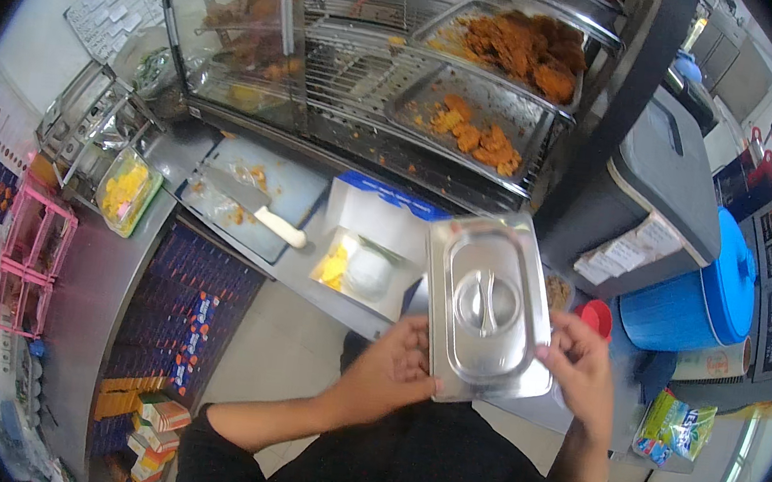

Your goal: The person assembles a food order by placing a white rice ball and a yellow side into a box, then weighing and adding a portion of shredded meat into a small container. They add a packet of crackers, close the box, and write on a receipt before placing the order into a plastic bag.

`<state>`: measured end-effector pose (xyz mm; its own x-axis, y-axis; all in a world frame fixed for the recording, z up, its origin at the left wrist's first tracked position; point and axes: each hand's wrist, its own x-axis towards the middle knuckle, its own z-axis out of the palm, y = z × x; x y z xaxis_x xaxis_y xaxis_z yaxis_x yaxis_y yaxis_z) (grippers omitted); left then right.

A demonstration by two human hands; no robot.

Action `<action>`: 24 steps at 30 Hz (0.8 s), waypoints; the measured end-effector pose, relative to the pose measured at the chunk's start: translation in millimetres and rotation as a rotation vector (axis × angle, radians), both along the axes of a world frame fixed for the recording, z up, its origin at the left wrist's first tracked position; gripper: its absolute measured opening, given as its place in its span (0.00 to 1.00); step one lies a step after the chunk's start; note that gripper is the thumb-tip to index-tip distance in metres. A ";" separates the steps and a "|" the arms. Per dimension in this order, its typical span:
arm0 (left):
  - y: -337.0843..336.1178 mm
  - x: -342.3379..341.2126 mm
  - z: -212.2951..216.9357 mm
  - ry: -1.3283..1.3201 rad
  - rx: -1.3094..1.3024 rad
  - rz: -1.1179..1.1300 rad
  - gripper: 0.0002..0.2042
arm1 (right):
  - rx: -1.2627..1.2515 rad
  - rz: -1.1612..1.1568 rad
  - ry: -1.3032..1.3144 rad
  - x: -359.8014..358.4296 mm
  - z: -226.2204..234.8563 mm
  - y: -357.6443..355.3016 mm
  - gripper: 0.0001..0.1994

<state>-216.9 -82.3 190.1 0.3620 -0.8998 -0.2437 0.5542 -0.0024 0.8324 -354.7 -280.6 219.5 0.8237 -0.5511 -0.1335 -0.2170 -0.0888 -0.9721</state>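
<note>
I hold a rectangular stainless steel lid (489, 308) with a recessed handle, flat in front of me over the counter edge. My left hand (391, 369) grips its near left edge. My right hand (580, 365) grips its right edge. Just left of the lid sits an open box (366, 272) with a mound of white rice and yellow pieces in it. A cleaver (253, 204) with a white handle lies on a cutting board (292, 198) further left.
A glass warming cabinet (377, 61) with trays of fried food stands behind the counter. A blue drum (695, 302) and a grey bin (665, 186) are at the right, a small red cup (596, 316) beside them. A tray of yellow food (126, 192) and pink racks (31, 260) lie left.
</note>
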 end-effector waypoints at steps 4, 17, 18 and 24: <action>-6.2 83.0 52.7 -0.326 -0.107 0.195 0.30 | -0.228 0.090 -0.148 108.5 31.6 -14.6 0.17; -87.3 322.9 136.3 -0.353 -0.370 0.266 0.04 | 0.183 -0.009 -0.491 336.4 86.6 -49.1 0.11; -92.7 328.2 132.3 -0.347 -0.318 0.291 0.04 | 0.188 0.020 -0.549 341.6 86.8 -51.8 0.11; -122.7 345.5 132.5 -0.358 -0.285 0.391 0.06 | 0.323 -0.165 -0.596 365.0 74.1 -62.9 0.06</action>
<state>128.7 -205.0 322.6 0.6939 -0.6956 0.1860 0.1543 0.3960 0.9052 10.4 -343.5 293.6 0.7164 -0.6841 0.1368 0.3758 0.2132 -0.9018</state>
